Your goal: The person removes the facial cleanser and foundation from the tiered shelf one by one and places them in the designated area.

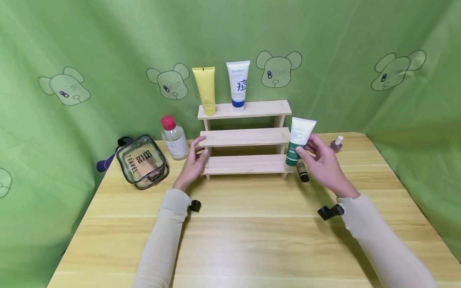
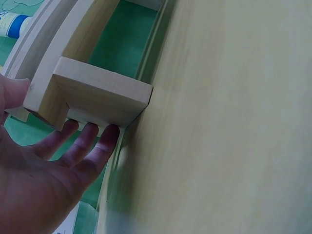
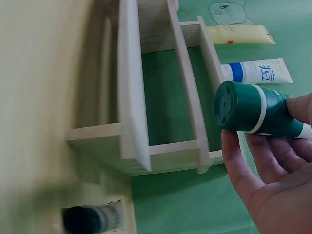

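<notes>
A three-step wooden display rack (image 1: 245,138) stands on the table. At its left end my left hand (image 1: 194,165) grips the side, thumb near a step's edge and fingers (image 2: 83,141) reaching around the end piece. My right hand (image 1: 322,162) pinches a white-and-green squeeze tube (image 1: 299,140), cap down, beside the rack's right end. In the right wrist view its dark green cap (image 3: 234,105) is off the steps, with thumb on one side and fingers on the other. On the top step stand a yellow tube (image 1: 205,90) and a white-and-blue tube (image 1: 238,84).
Left of the rack are a red-capped clear bottle (image 1: 175,140) and a clear travel pouch (image 1: 142,162). A small dark-capped tube (image 1: 303,171) lies by the rack's right end, and a small white-capped bottle (image 1: 337,144) is farther right. A green curtain (image 1: 324,24) hangs behind.
</notes>
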Motion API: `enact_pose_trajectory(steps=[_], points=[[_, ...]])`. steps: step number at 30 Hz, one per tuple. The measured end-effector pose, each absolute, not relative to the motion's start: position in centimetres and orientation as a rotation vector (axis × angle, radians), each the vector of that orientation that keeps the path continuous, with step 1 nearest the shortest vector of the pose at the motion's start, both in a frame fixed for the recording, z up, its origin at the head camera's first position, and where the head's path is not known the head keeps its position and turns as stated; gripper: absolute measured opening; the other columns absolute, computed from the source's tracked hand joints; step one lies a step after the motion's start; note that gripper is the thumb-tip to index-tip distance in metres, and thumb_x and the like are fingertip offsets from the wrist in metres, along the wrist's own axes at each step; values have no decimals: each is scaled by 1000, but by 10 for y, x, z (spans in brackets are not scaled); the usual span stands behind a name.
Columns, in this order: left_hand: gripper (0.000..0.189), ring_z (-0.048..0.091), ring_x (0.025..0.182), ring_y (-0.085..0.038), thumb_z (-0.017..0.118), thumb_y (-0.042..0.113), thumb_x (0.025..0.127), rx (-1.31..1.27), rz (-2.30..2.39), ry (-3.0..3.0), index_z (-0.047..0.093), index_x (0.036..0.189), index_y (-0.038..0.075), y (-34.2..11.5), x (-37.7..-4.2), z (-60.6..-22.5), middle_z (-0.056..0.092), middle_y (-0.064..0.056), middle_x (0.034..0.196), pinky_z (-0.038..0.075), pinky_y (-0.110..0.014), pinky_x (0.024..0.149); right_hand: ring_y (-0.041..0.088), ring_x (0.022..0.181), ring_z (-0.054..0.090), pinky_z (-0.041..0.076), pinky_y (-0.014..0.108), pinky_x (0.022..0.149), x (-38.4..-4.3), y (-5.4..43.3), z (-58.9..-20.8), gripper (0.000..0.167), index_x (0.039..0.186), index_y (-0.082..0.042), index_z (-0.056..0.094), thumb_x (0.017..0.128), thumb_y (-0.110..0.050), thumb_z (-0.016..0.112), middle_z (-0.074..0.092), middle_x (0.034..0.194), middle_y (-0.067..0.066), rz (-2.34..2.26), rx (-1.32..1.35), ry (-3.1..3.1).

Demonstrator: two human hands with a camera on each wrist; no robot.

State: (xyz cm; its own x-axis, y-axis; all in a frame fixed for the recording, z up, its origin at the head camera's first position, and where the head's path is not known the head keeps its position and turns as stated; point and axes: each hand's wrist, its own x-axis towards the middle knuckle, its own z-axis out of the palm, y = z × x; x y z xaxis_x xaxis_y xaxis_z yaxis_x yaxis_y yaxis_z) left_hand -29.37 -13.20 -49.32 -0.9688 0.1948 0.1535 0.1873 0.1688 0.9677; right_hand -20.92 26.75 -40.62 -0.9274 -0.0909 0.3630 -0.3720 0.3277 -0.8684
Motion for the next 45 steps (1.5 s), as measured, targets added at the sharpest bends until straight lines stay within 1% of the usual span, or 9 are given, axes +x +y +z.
enact_pose_trajectory(steps=[5, 8, 12, 19, 29, 31, 36, 38, 45], points=[[55, 55, 140, -50, 49, 17, 116, 388, 1984, 2384, 34, 165, 35, -131, -293, -494, 46, -26, 157, 47, -60, 119, -5, 115, 63, 55, 8, 98, -197, 268, -423, 45, 152, 12, 49, 110, -2, 59, 66, 134, 21, 1613, 364, -2417], [55, 55, 140, -50, 49, 17, 116, 391, 1985, 2377, 34, 166, 34, -131, -293, -494, 46, -27, 158, 46, -61, 119, -5, 114, 63, 55, 7, 97, -189, 269, -433, 44, 151, 10, 50, 112, -8, 58, 65, 136, 30, 1604, 327, -2482], [54, 55, 140, -51, 49, 17, 116, 391, 1989, 2381, 35, 165, 34, -131, -293, -494, 46, -26, 158, 46, -61, 120, -5, 114, 63, 53, 5, 97, -182, 270, -445, 43, 150, 8, 52, 113, -13, 58, 67, 136, 30, 1592, 303, -2539], [54, 56, 140, -51, 49, 17, 116, 388, 1986, 2380, 35, 164, 36, -130, -293, -494, 46, -26, 157, 47, -62, 120, -14, 106, 61, 51, 3, 93, -172, 274, -466, 39, 145, 9, 57, 114, -15, 57, 70, 129, 29, 1511, 258, -2584], [55, 57, 139, -44, 49, 16, 116, 396, 1975, 2402, 34, 165, 35, -129, -293, -492, 46, -25, 158, 47, -59, 120, -2, 95, 64, 57, 14, 83, -162, 283, -482, 41, 143, 5, 60, 116, -25, 56, 73, 125, 24, 1521, 159, -2687], [54, 59, 137, -40, 52, 23, 116, 396, 1986, 2389, 36, 164, 40, -133, -300, -503, 48, -20, 157, 50, -55, 118, 1, 92, 64, 58, 17, 80, -162, 284, -483, 40, 142, 4, 60, 115, -25, 56, 74, 125, 24, 1525, 150, -2708], [54, 60, 134, -43, 53, 24, 116, 394, 1994, 2389, 36, 164, 41, -135, -299, -503, 49, -21, 155, 51, -53, 115, 5, 81, 61, 57, 23, 67, -159, 286, -482, 37, 140, 4, 60, 114, -23, 59, 74, 112, 19, 1544, 130, -2765], [55, 58, 136, -48, 50, 17, 116, 385, 1985, 2398, 35, 165, 37, -132, -291, -492, 47, -25, 155, 49, -57, 115, 7, 77, 60, 57, 26, 62, -157, 287, -482, 37, 138, 3, 60, 113, -25, 60, 72, 106, 15, 1553, 121, -2804], [56, 58, 136, -52, 50, 16, 115, 388, 2003, 2377, 35, 165, 36, -131, -291, -493, 48, -27, 154, 50, -57, 114, 11, 73, 61, 64, 32, 65, -154, 289, -482, 30, 123, 3, 58, 111, -24, 64, 64, 90, 8, 1653, 145, -2883]])
